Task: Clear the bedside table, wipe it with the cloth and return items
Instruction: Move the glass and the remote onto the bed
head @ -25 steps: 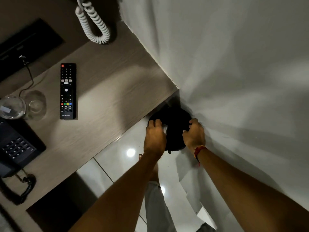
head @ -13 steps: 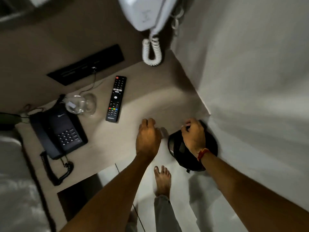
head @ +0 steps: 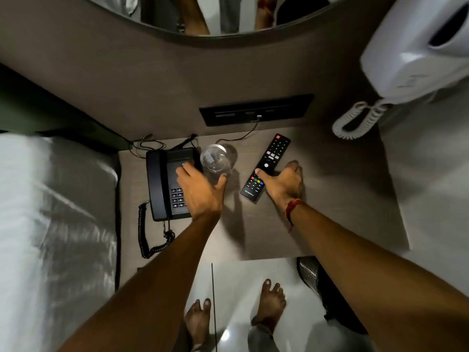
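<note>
On the wooden bedside table (head: 330, 199) stand a black desk phone (head: 162, 184), a clear drinking glass (head: 215, 158) and a black TV remote (head: 272, 154). My left hand (head: 200, 191) curves around the near side of the glass, thumb at its right edge, fingers spread over the phone's keypad. My right hand (head: 281, 184) clasps the lower half of the remote, with the thumb on its buttons and the fingers along its right side. Both items rest on the table. No cloth is in sight.
A white bed (head: 50, 224) lies to the left. A white wall unit with a coiled cord (head: 416, 52) hangs at the upper right. A black socket panel (head: 256, 110) with a plugged cable sits behind the table. A dark mesh bin (head: 308, 273) stands on the floor below the table's right edge.
Both hands have left the dark bin on the floor and come up onto the table, the left to the glass, the right onto the remote. The view has swung toward the table.
</note>
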